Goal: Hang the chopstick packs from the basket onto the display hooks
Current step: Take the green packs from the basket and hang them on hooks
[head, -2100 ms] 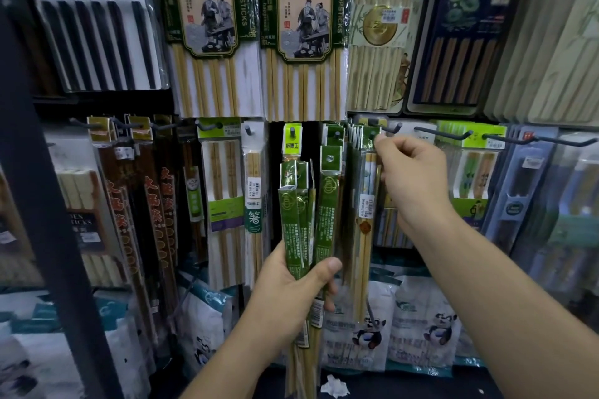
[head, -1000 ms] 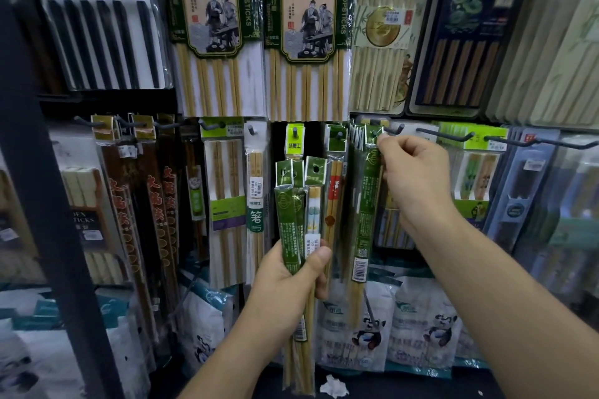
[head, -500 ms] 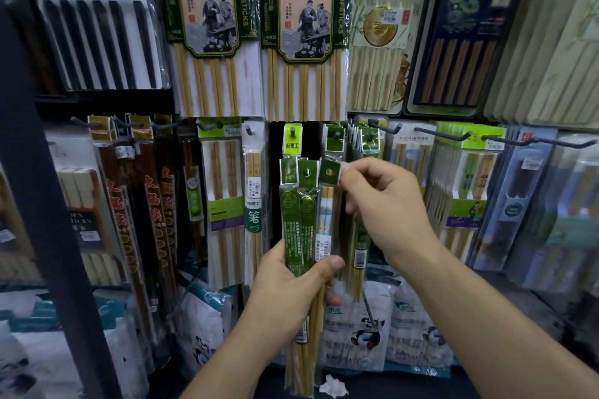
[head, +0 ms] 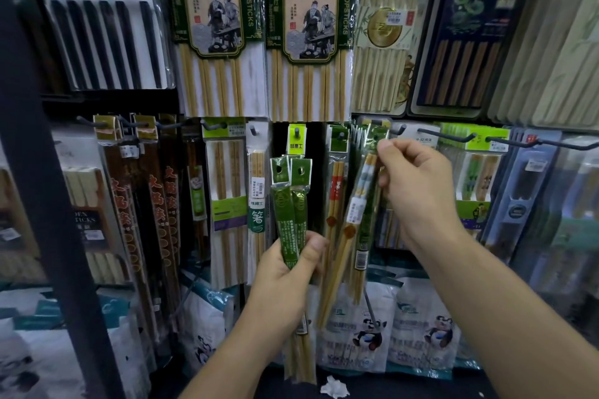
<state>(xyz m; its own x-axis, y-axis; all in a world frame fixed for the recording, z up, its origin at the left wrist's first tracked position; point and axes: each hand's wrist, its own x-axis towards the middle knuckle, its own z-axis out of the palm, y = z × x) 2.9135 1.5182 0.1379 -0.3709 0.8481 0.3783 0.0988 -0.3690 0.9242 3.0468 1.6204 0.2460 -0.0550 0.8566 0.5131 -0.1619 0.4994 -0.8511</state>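
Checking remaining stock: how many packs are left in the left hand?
2 visible in the left hand: left pack, right pack, side by side; more may hide behind.

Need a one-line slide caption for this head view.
Right hand lifts a chopstick pack toward a hook; left hand holds spares.
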